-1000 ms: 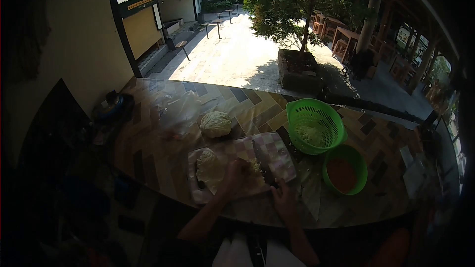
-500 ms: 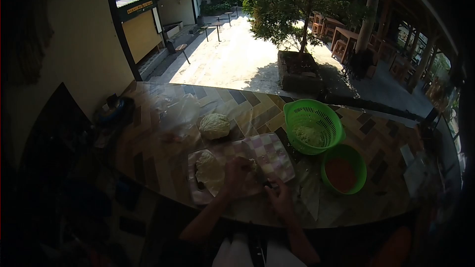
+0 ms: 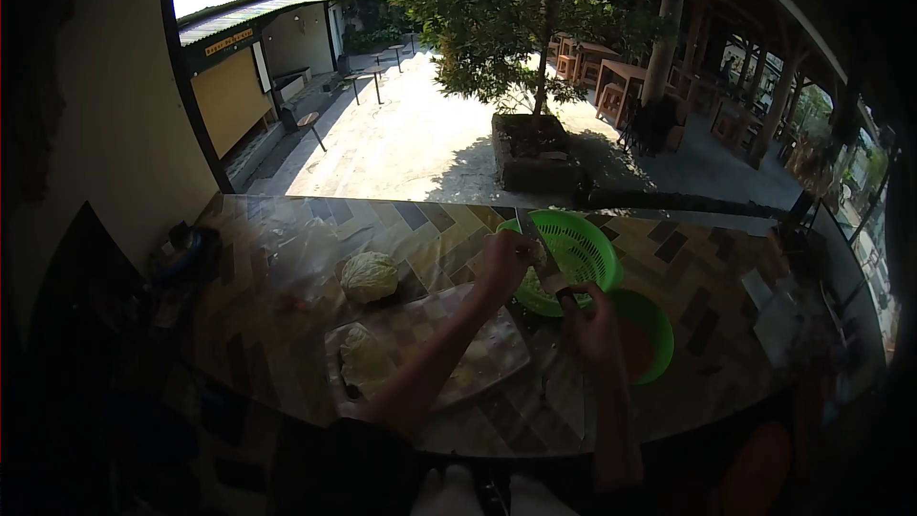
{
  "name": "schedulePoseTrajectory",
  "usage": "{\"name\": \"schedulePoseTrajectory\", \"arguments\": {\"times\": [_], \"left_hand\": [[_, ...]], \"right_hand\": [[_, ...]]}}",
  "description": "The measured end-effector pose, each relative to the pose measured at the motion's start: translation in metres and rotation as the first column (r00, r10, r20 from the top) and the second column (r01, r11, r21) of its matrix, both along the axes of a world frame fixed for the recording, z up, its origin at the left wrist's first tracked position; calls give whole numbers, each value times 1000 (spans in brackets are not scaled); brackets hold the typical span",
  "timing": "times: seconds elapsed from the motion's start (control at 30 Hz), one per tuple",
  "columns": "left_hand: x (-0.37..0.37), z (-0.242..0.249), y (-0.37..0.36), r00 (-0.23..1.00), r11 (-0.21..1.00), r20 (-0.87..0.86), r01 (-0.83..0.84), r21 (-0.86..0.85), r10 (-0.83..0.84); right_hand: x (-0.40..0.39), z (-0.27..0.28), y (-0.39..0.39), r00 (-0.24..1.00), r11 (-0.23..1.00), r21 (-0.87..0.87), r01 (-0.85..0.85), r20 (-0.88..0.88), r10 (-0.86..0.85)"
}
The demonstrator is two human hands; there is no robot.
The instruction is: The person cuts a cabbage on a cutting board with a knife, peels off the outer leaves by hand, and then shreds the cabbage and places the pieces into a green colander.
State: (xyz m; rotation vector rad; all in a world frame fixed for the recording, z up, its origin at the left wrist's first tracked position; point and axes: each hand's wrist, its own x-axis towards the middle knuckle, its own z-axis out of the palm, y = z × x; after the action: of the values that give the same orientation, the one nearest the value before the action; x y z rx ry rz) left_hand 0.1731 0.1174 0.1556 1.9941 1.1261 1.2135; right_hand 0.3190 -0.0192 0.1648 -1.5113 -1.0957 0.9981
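My right hand (image 3: 594, 325) is closed round the handle of a knife (image 3: 543, 253), its blade slanting up and left over the green colander (image 3: 606, 253). At the colander's left edge, my left hand (image 3: 506, 263) has its fingers bent in beside the blade; what they hold is too small to make out. Pale shreds lie inside the colander. A cabbage piece (image 3: 363, 352) rests on the left of the checkered cutting board (image 3: 492, 349), and a whole cabbage (image 3: 369, 277) sits behind the board.
A green bowl (image 3: 659, 330) with orange contents stands right of the colander. Clear plastic (image 3: 296, 239) lies at the table's back left. A dark round object (image 3: 186, 253) is at the far left. Beyond the table are a planted tree (image 3: 535, 148) and wooden furniture.
Both hands have moved up and away from the cutting board to the colander, the knife going with my right hand. The whole view has shifted, so the table things appear further left and slightly lower.
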Motion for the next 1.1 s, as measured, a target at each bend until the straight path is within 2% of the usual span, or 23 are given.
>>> {"name": "schedulePoseTrajectory", "arguments": {"times": [0.03, 0.1, 0.13, 0.17, 0.27, 0.3, 0.4, 0.5, 0.6, 0.7, 0.8, 0.9, 1.0, 1.1], "left_hand": [[12, -5, 11, 1000, 1000, -18, 10, 28, -9], [34, -22, 39, 998, 996, -53, 29, 82, -24], [41, -28, 47, 994, 995, -110, 40, 95, -30], [45, -35, 52, 985, 993, -167, 52, 108, -33], [48, -60, 68, 955, 966, -271, 174, 189, -118], [47, -62, 69, 942, 949, -298, 228, 220, -157], [49, -57, 70, 956, 979, -209, 201, -36, -204], [50, -41, 64, 958, 986, -233, 159, -52, -167], [56, -53, 71, 956, 967, -147, 256, -8, -254], [59, -65, 72, 969, 944, -86, 245, 221, -231], [56, -58, 71, 967, 959, -63, 253, 130, -246], [52, -40, 61, 972, 979, -122, 202, -11, -201], [63, -52, 68, 982, 964, -7, 189, 187, -191], [75, -58, 63, 987, 856, -30, 150, 495, -155]], "right_hand": [[11, -8, 13, 981, 991, 130, 13, 192, -38], [22, -8, 18, 895, 975, 218, 30, 428, -123], [25, -5, 19, 829, 965, 259, 30, 533, -169], [28, -15, 23, 790, 944, 327, 46, 567, -235], [24, 2, 16, 727, 984, 138, 113, 663, -176], [28, -6, 19, 716, 983, 131, 130, 674, -184], [34, -14, 21, 719, 988, 90, 122, 678, -150], [37, -23, 24, 739, 983, 127, 134, 648, -184], [39, -18, 24, 774, 987, 110, 116, 613, -159], [41, -18, 25, 809, 988, 83, 130, 567, -154], [46, -26, 29, 825, 982, 120, 145, 534, -187], [49, -27, 30, 867, 974, 188, 129, 456, -203], [53, -39, 34, 860, 950, 282, 133, 444, -253], [56, -48, 38, 902, 945, 300, 131, 358, -239]]}}
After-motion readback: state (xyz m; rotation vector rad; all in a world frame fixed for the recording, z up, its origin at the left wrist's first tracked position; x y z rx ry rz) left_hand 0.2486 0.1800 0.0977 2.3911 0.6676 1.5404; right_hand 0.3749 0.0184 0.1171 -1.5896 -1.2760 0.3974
